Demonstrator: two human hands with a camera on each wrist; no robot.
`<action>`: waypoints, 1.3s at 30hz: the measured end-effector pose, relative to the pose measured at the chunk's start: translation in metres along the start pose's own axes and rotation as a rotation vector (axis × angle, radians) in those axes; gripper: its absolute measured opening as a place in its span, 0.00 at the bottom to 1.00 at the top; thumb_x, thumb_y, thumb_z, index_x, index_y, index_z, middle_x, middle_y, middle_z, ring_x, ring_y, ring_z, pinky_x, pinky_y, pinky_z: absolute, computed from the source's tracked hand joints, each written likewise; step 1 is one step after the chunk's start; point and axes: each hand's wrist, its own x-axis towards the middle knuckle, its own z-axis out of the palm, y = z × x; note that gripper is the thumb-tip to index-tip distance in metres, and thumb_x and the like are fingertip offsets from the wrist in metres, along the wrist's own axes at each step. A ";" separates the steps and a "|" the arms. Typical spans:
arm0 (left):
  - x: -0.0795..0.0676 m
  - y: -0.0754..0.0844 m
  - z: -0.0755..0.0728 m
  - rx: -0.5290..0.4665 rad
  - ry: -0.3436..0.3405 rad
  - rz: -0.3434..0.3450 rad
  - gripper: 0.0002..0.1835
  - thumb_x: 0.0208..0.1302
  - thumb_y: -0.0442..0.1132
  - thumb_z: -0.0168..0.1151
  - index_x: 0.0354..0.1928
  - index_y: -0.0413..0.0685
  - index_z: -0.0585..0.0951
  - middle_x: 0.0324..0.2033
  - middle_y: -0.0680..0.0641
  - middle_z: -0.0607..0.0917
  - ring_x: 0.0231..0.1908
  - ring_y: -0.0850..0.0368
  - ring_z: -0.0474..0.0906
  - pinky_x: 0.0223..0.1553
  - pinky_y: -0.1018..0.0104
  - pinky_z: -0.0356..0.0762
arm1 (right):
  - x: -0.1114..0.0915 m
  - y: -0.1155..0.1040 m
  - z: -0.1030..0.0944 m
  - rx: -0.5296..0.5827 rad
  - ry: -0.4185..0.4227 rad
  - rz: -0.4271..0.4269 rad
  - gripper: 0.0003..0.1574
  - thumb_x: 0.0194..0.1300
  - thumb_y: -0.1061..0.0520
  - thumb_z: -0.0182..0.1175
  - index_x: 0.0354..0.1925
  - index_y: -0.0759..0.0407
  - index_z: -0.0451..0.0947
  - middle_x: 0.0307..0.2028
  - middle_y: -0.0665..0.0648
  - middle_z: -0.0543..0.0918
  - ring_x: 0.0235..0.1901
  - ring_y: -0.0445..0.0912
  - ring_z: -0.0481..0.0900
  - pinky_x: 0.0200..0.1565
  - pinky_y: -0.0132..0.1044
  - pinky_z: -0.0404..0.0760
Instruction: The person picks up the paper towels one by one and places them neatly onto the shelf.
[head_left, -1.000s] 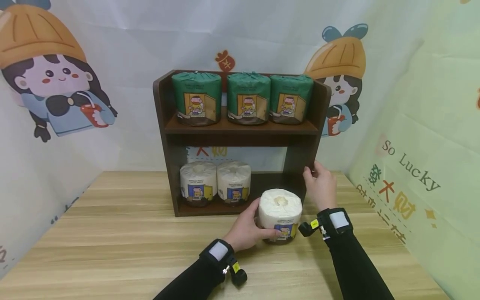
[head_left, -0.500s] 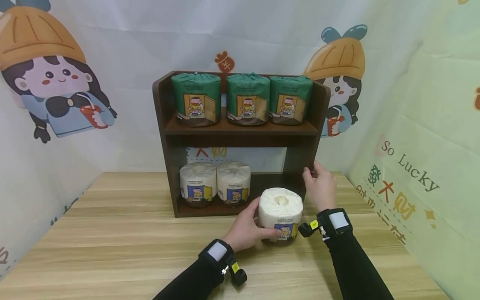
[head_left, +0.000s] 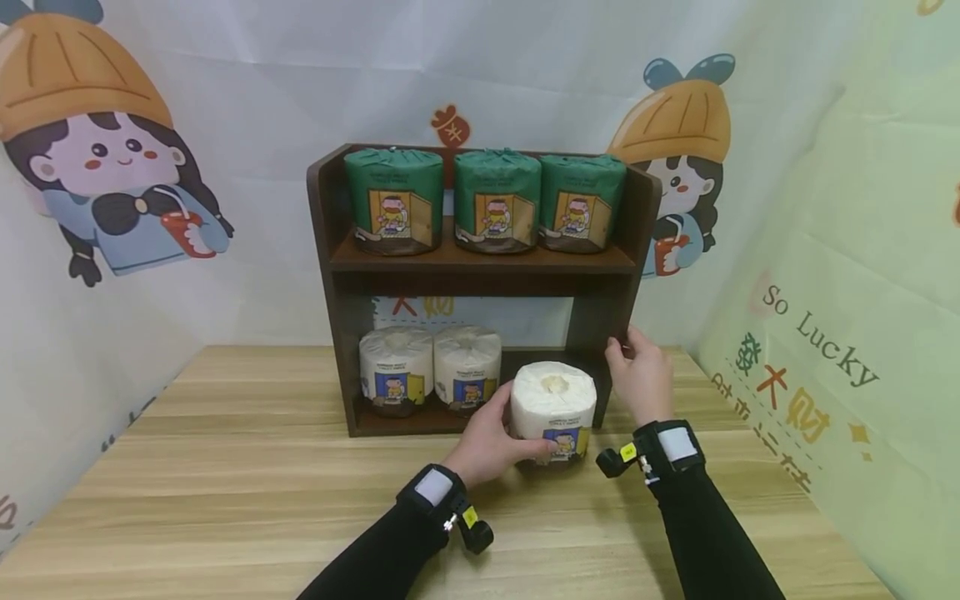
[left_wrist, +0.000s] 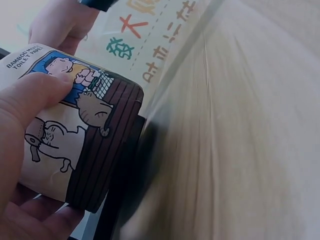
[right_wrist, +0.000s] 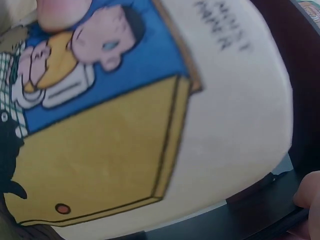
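Note:
My left hand (head_left: pixel 491 446) grips a white-wrapped toilet paper roll (head_left: pixel 551 404), thumb across its printed front. The roll is upright, just in front of the lower right part of a dark brown two-tier shelf (head_left: pixel 480 281). Its lower edge is close to the shelf's base in the left wrist view, where the printed wrapper (left_wrist: pixel 62 140) shows clearly. With thumb and fingers, my right hand (head_left: pixel 643 375) holds the front edge of the shelf's right side panel. The right wrist view is mostly filled by the roll (right_wrist: pixel 235 110), with fingertips (right_wrist: pixel 310 192) at the right edge.
Two white-wrapped rolls (head_left: pixel 396 371) stand at the left of the lower tier. Three green-wrapped rolls (head_left: pixel 497 196) line the upper tier. The shelf stands on a wood-grain table (head_left: pixel 225 475), with printed cloth walls (head_left: pixel 262 208) behind and at the sides.
My left hand has moved the white roll slightly forward and left, towards the lower tier. My right hand stays on the side panel.

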 end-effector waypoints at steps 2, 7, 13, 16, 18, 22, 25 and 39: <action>0.002 -0.002 -0.001 0.005 0.003 0.006 0.56 0.45 0.54 0.81 0.74 0.59 0.58 0.61 0.55 0.72 0.57 0.59 0.70 0.58 0.52 0.73 | 0.000 0.001 0.000 -0.001 -0.001 0.003 0.17 0.76 0.53 0.54 0.56 0.58 0.78 0.51 0.63 0.82 0.46 0.55 0.80 0.44 0.54 0.84; 0.007 -0.006 0.000 0.001 0.017 0.015 0.56 0.46 0.52 0.81 0.74 0.56 0.58 0.61 0.53 0.72 0.56 0.56 0.70 0.57 0.51 0.73 | 0.000 0.001 0.000 -0.001 -0.012 0.013 0.18 0.76 0.52 0.54 0.58 0.58 0.77 0.52 0.62 0.82 0.46 0.55 0.80 0.44 0.54 0.84; 0.007 -0.006 0.005 -0.062 0.066 -0.041 0.59 0.44 0.49 0.83 0.74 0.48 0.55 0.63 0.47 0.71 0.59 0.55 0.68 0.62 0.51 0.69 | 0.000 0.002 0.001 -0.003 -0.011 0.011 0.17 0.76 0.51 0.53 0.56 0.57 0.78 0.50 0.62 0.82 0.46 0.55 0.80 0.43 0.54 0.85; 0.005 -0.006 0.009 -0.063 0.099 -0.047 0.58 0.45 0.49 0.82 0.73 0.45 0.55 0.63 0.45 0.70 0.59 0.54 0.67 0.62 0.51 0.68 | 0.000 0.002 0.001 -0.005 -0.003 0.003 0.16 0.76 0.51 0.54 0.54 0.57 0.78 0.49 0.62 0.83 0.45 0.54 0.80 0.42 0.54 0.85; 0.004 -0.005 0.011 -0.025 0.127 -0.044 0.56 0.46 0.51 0.82 0.72 0.45 0.57 0.62 0.45 0.69 0.59 0.53 0.67 0.61 0.51 0.69 | 0.001 0.002 0.001 -0.004 0.000 0.000 0.16 0.76 0.51 0.54 0.54 0.57 0.78 0.49 0.62 0.83 0.45 0.54 0.80 0.42 0.54 0.85; 0.002 -0.004 0.014 0.052 0.190 -0.048 0.54 0.46 0.55 0.80 0.72 0.47 0.61 0.58 0.44 0.67 0.56 0.51 0.67 0.59 0.50 0.70 | 0.001 0.002 0.000 -0.004 -0.002 -0.002 0.17 0.76 0.51 0.54 0.55 0.58 0.79 0.49 0.62 0.83 0.44 0.54 0.81 0.42 0.53 0.85; 0.000 -0.003 0.016 0.077 0.228 -0.058 0.55 0.45 0.56 0.80 0.73 0.50 0.62 0.55 0.43 0.65 0.54 0.50 0.65 0.59 0.49 0.70 | 0.001 0.001 0.001 -0.009 0.001 -0.004 0.17 0.76 0.51 0.54 0.54 0.58 0.79 0.49 0.62 0.83 0.44 0.54 0.81 0.41 0.53 0.85; 0.001 -0.002 0.020 0.084 0.355 -0.085 0.38 0.46 0.52 0.81 0.50 0.44 0.67 0.41 0.46 0.69 0.39 0.55 0.67 0.38 0.64 0.72 | 0.001 0.004 0.001 -0.008 0.004 0.001 0.17 0.76 0.50 0.53 0.54 0.57 0.78 0.49 0.61 0.83 0.44 0.54 0.81 0.42 0.53 0.85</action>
